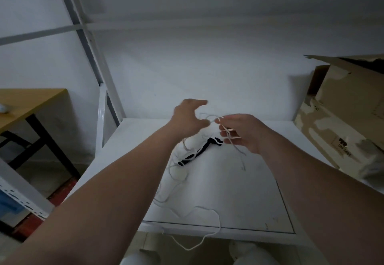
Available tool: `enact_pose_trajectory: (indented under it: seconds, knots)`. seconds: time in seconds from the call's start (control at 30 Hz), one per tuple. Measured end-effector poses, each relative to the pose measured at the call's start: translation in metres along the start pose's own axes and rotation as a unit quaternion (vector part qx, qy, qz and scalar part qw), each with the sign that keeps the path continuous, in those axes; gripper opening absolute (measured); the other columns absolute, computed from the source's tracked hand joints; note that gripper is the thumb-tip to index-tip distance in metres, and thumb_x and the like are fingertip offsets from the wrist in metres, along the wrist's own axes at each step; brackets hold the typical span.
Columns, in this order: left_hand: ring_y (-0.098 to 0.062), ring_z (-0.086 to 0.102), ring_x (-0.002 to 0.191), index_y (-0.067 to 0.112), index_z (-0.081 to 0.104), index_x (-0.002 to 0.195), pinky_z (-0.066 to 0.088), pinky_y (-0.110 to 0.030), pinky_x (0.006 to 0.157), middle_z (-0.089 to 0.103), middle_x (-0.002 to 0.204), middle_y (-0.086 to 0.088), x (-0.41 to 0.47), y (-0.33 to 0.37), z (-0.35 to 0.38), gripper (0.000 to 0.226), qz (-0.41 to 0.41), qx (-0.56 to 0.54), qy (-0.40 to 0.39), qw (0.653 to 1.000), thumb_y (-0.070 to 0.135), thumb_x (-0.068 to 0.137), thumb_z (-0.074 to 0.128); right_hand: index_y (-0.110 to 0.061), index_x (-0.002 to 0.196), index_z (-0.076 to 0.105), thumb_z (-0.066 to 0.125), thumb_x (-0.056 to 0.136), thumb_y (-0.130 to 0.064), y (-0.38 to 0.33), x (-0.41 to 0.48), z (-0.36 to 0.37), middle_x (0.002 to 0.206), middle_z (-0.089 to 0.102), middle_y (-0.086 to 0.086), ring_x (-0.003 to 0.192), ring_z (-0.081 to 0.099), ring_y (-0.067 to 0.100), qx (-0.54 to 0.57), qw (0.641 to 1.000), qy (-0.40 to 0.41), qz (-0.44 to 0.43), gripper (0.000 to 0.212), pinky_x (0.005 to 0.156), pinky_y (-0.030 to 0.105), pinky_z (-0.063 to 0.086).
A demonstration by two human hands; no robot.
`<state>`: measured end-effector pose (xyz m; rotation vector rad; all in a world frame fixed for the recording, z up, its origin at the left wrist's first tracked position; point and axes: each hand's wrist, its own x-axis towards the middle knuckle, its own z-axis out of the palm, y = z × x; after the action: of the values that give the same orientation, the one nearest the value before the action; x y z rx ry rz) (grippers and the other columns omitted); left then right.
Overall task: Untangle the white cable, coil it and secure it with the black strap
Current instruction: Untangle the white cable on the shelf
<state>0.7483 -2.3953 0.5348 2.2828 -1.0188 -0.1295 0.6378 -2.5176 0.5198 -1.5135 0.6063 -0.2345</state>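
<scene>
Between the right fingers a thin white cable is pinched — untangling, seemingly; left fingers, spread empty, should next tease loops apart.

Both arms reach forward, hands raised close together toward the far middle. The left forearm runs in from the near left, and the left hand is seen from the back, its fingers and thumb spread in a wide, loose curve. Whether the thumb tip touches anything is too blurred to tell. The right forearm comes in from the near right. The right hand is turned inward, its fingertips pinching strands of the white cable, its lower fingers curled beneath.
</scene>
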Motion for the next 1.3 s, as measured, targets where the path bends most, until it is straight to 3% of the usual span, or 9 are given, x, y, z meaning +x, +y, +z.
enact_pose_trajectory:
  seconds: [0.13,0.3,0.53,0.73,0.87,0.97,1.07,1.17,1.3]
  knots:
    - [-0.011,0.054,0.078,0.009,0.068,0.108,0.039,-0.012,0.058,0.064,0.093,0.002,0.003,0.019,0.002,0.021,0.017,-0.166,-0.1,0.981,0.012,0.088,0.061,-0.013,0.092,0.07,0.067,0.087,-0.02,-0.023,-0.005,-0.011,0.078,0.064,0.002,0.069,0.06,0.013,-0.105,0.993,-0.008,-0.054,0.009,0.074,0.033,0.053]
    - [-0.007,0.054,0.079,0.019,0.066,0.084,0.047,-0.027,0.078,0.061,0.085,0.007,0.008,0.021,-0.001,0.008,-0.041,-0.302,-0.134,0.943,0.015,0.089,0.062,-0.013,0.082,0.07,0.069,0.085,-0.016,-0.035,-0.006,-0.034,0.078,0.063,0.006,0.07,0.059,0.016,-0.13,0.986,0.042,-0.094,0.004,0.072,0.034,0.058]
    - [-0.004,0.039,0.041,0.01,0.072,0.094,0.03,-0.013,0.043,0.048,0.059,0.012,0.012,0.02,0.005,0.013,0.004,-0.176,-0.033,0.984,0.013,0.09,0.059,-0.009,0.092,0.066,0.063,0.089,-0.015,-0.037,-0.004,-0.047,0.074,0.064,0.003,0.059,0.055,0.014,-0.081,0.982,0.138,-0.105,0.007,0.047,0.017,0.05]
    - [-0.012,0.06,0.095,0.021,0.069,0.112,0.043,-0.017,0.076,0.064,0.109,0.006,0.018,0.014,0.011,0.024,0.012,-0.154,0.025,0.988,0.018,0.09,0.06,-0.015,0.082,0.054,0.055,0.095,-0.012,-0.041,-0.003,-0.065,0.074,0.055,0.004,0.066,0.063,0.019,0.112,0.979,0.161,-0.06,0.013,0.056,0.026,0.058]
    - [0.003,0.049,0.045,0.018,0.069,0.109,0.033,-0.009,0.043,0.066,0.08,0.002,0.018,-0.001,0.01,0.021,-0.017,-0.158,0.01,0.987,0.018,0.092,0.056,-0.019,0.084,0.053,0.052,0.096,-0.015,-0.039,0.002,-0.09,0.075,0.046,0.001,0.061,0.051,0.013,0.085,0.963,0.25,-0.055,0.013,0.06,0.03,0.055]
    - [-0.01,0.056,0.072,0.023,0.071,0.093,0.042,-0.017,0.057,0.067,0.085,-0.001,0.019,-0.011,0.011,0.018,-0.033,-0.037,-0.014,0.999,0.023,0.093,0.053,-0.017,0.097,0.066,0.052,0.095,-0.018,-0.035,0.005,-0.108,0.085,0.051,0.001,0.068,0.048,0.015,-0.01,0.95,0.297,-0.094,0.014,0.056,0.026,0.045]
    - [-0.022,0.046,0.106,0.031,0.068,0.09,0.043,-0.027,0.078,0.067,0.101,0.006,0.021,-0.021,0.017,0.023,-0.046,0.18,-0.03,0.982,0.024,0.094,0.047,-0.012,0.101,0.069,0.053,0.092,-0.022,-0.029,0.004,-0.126,0.088,0.061,0.004,0.085,0.055,0.023,-0.308,0.887,0.298,-0.172,0.02,0.069,0.029,0.041]
    - [-0.021,0.043,0.106,0.024,0.065,0.104,0.034,-0.026,0.072,0.064,0.102,0.004,0.019,-0.031,0.02,0.024,-0.066,0.351,-0.016,0.934,0.015,0.091,0.047,-0.01,0.095,0.068,0.054,0.09,-0.025,-0.026,-0.001,-0.142,0.073,0.055,-0.001,0.081,0.054,0.025,-0.493,0.808,0.267,-0.183,0.021,0.071,0.032,0.042]
    - [-0.021,0.044,0.108,0.019,0.055,0.095,0.031,-0.027,0.076,0.055,0.089,0.002,0.015,-0.024,0.022,0.02,-0.112,0.409,0.007,0.906,0.005,0.084,0.045,-0.015,0.09,0.062,0.03,0.084,-0.041,-0.028,-0.009,-0.145,0.085,0.061,0.003,0.084,0.057,0.023,-0.704,0.673,0.209,-0.089,0.041,0.082,0.037,0.049]
